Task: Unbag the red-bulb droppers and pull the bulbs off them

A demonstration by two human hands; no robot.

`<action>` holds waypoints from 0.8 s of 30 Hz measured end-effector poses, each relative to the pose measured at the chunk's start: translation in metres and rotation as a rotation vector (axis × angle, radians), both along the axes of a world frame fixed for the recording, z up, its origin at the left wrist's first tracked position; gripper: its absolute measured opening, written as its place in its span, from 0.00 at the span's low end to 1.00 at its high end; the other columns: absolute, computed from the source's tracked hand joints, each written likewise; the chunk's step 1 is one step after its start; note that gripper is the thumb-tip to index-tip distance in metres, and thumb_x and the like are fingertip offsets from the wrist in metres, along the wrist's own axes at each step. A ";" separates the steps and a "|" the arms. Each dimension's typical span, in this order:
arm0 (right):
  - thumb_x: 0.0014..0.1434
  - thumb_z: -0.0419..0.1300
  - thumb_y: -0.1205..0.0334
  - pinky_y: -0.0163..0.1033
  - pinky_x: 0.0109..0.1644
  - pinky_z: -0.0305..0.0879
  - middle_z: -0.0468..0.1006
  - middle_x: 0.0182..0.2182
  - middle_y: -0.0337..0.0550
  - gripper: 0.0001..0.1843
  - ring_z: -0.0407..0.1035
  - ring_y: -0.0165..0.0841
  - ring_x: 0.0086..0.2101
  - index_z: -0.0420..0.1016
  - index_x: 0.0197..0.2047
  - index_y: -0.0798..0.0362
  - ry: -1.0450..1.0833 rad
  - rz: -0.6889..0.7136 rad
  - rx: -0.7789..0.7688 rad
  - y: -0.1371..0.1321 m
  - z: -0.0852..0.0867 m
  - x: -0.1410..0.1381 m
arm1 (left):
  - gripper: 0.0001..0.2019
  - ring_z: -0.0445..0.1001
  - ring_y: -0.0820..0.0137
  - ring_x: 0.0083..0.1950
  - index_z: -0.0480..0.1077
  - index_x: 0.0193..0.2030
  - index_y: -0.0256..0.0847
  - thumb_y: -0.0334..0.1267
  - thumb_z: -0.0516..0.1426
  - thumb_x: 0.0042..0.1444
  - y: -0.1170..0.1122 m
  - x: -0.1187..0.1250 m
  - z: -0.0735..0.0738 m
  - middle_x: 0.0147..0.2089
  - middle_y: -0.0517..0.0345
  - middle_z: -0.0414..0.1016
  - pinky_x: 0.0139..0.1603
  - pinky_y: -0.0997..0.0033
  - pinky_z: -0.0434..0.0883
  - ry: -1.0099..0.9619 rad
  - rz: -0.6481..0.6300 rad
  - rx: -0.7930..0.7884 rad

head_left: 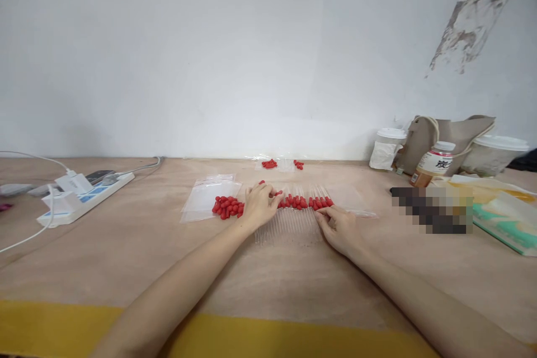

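Observation:
A row of clear plastic droppers with red bulbs (302, 202) lies side by side on the wooden table (268, 268). My left hand (260, 204) rests at the left end of the row, fingers curled on a red bulb. My right hand (338, 224) sits at the right end of the row, fingers pinched on the clear stems. A loose heap of red bulbs (227, 207) lies just left of my left hand, on clear zip bags (207, 196).
More red bulbs on clear bags (279, 164) lie by the wall. A white power strip with chargers (84, 193) is at the left. Lidded cups (390, 145), a bottle (434, 163), a beige bag (453, 134) and a green book (507, 218) crowd the right.

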State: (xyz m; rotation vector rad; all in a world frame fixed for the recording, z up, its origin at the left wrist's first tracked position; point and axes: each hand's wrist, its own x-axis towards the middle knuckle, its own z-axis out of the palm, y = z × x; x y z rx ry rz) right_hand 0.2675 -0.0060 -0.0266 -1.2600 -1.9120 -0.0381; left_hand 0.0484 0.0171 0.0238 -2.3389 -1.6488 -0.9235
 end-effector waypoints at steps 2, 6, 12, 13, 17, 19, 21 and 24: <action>0.56 0.51 0.58 0.39 0.38 0.61 0.73 0.30 0.44 0.12 0.67 0.34 0.34 0.73 0.37 0.52 0.005 0.026 0.080 -0.001 0.001 -0.001 | 0.09 0.66 0.67 0.41 0.67 0.30 0.40 0.41 0.52 0.56 -0.016 -0.015 -0.001 0.34 0.59 0.71 0.45 0.65 0.56 -0.053 -0.073 0.048; 0.54 0.54 0.53 0.47 0.48 0.57 0.68 0.46 0.51 0.24 0.62 0.40 0.46 0.64 0.53 0.51 -0.112 0.075 0.263 -0.011 0.009 -0.008 | 0.08 0.66 0.69 0.37 0.70 0.33 0.41 0.41 0.53 0.56 -0.047 -0.042 -0.015 0.31 0.60 0.72 0.42 0.66 0.57 -0.094 -0.259 0.057; 0.58 0.53 0.57 0.49 0.52 0.48 0.72 0.45 0.46 0.19 0.59 0.39 0.49 0.65 0.52 0.48 -0.343 0.267 0.337 -0.029 0.015 -0.022 | 0.06 0.65 0.70 0.37 0.72 0.37 0.44 0.36 0.53 0.56 -0.065 -0.045 -0.027 0.32 0.60 0.74 0.44 0.64 0.56 -0.104 -0.452 0.090; 0.58 0.52 0.59 0.48 0.52 0.48 0.74 0.40 0.44 0.16 0.62 0.37 0.46 0.67 0.50 0.48 -0.343 0.290 0.336 -0.030 0.014 -0.024 | 0.06 0.65 0.70 0.37 0.72 0.36 0.44 0.36 0.54 0.56 -0.065 -0.043 -0.027 0.31 0.61 0.74 0.44 0.64 0.56 -0.112 -0.462 0.085; 0.59 0.50 0.64 0.46 0.48 0.48 0.72 0.23 0.38 0.11 0.63 0.30 0.32 0.73 0.41 0.48 -0.322 0.341 0.311 -0.033 0.009 -0.028 | 0.06 0.65 0.70 0.37 0.72 0.38 0.44 0.36 0.54 0.56 -0.064 -0.038 -0.027 0.32 0.60 0.74 0.44 0.64 0.57 -0.127 -0.484 0.042; 0.59 0.51 0.62 0.45 0.48 0.47 0.71 0.22 0.37 0.10 0.62 0.29 0.31 0.73 0.39 0.48 -0.325 0.351 0.276 -0.034 0.008 -0.030 | 0.06 0.65 0.69 0.37 0.72 0.38 0.44 0.36 0.54 0.56 -0.063 -0.039 -0.027 0.32 0.60 0.74 0.44 0.64 0.57 -0.133 -0.484 0.028; 0.59 0.51 0.58 0.45 0.47 0.46 0.70 0.24 0.38 0.10 0.61 0.30 0.32 0.73 0.38 0.49 -0.327 0.349 0.249 -0.036 0.008 -0.031 | 0.06 0.66 0.69 0.37 0.72 0.37 0.43 0.35 0.54 0.56 -0.063 -0.040 -0.027 0.32 0.60 0.74 0.44 0.64 0.58 -0.157 -0.476 0.034; 0.58 0.51 0.58 0.43 0.45 0.46 0.71 0.27 0.39 0.10 0.61 0.30 0.32 0.73 0.36 0.49 -0.309 0.306 0.259 -0.037 0.010 -0.031 | 0.05 0.66 0.70 0.37 0.71 0.37 0.43 0.35 0.54 0.55 -0.063 -0.042 -0.026 0.31 0.60 0.74 0.44 0.65 0.58 -0.207 -0.459 0.053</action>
